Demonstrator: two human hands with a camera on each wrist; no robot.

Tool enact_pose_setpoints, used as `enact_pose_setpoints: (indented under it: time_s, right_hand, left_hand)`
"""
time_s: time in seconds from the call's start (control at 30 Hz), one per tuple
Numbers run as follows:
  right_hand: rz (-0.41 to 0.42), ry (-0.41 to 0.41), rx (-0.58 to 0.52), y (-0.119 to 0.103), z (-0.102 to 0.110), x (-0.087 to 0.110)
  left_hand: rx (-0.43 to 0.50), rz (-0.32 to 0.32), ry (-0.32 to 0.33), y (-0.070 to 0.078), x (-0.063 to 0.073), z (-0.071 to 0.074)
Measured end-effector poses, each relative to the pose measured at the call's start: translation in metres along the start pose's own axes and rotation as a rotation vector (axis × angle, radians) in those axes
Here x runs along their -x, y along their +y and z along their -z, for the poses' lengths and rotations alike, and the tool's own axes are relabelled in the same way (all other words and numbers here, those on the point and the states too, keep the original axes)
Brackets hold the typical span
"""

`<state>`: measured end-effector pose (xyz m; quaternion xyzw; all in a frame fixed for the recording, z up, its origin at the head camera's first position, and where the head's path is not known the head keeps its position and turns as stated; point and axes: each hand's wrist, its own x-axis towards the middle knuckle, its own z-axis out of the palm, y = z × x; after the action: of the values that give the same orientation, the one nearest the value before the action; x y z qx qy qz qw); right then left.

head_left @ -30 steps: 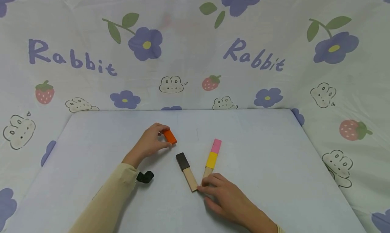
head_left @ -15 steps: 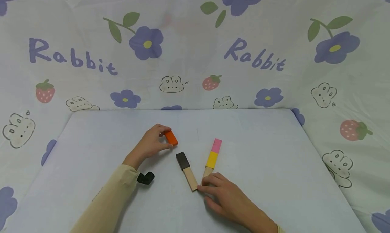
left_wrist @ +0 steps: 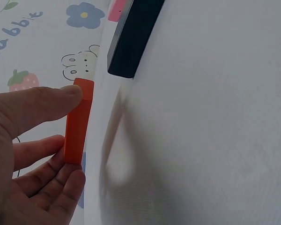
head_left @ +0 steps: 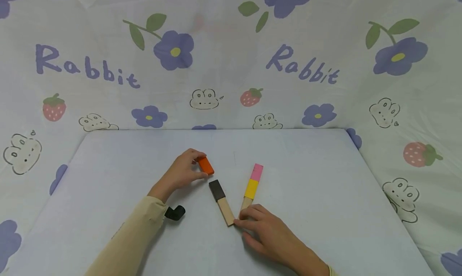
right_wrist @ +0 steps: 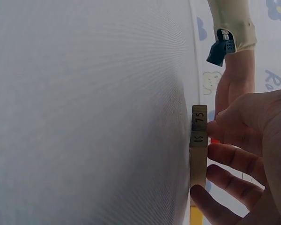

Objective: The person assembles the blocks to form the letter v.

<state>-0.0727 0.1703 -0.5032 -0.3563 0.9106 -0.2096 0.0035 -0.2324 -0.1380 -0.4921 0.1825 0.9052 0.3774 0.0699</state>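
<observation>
My left hand (head_left: 179, 172) pinches an orange block (head_left: 206, 166) between thumb and fingers, close beyond the black block (head_left: 217, 190). In the left wrist view the thumb lies on one end of the orange block (left_wrist: 77, 129) and fingers are at the other. A plain wooden block (head_left: 226, 212) continues the black one toward me. Right of it a pink block (head_left: 256, 172), a yellow block (head_left: 251, 189) and another wooden block (head_left: 247, 203) form a second row; the two rows make a V. My right hand (head_left: 268, 232) rests its extended fingers on the V's near ends, partly hiding them.
The blocks lie on a white table (head_left: 325, 195). Black printed numbers show on the wooden ends (right_wrist: 199, 117) in the right wrist view. A small black camera (head_left: 176, 213) sits at the left wrist. A patterned cloth (head_left: 231, 59) stands behind the table.
My left hand has moved slightly right and toward me with the orange block, nearing the black block's far end. The right hand and the two rows have stayed put.
</observation>
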Motion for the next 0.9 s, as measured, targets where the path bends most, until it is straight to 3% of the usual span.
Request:
enact_pose_setpoints:
  time_s: [0.9]
  right_hand:
    - [-0.03,-0.02,-0.015,-0.002,0.0,-0.001]
  left_hand:
    - [-0.015,-0.035,-0.039,0.001,0.006,-0.014]
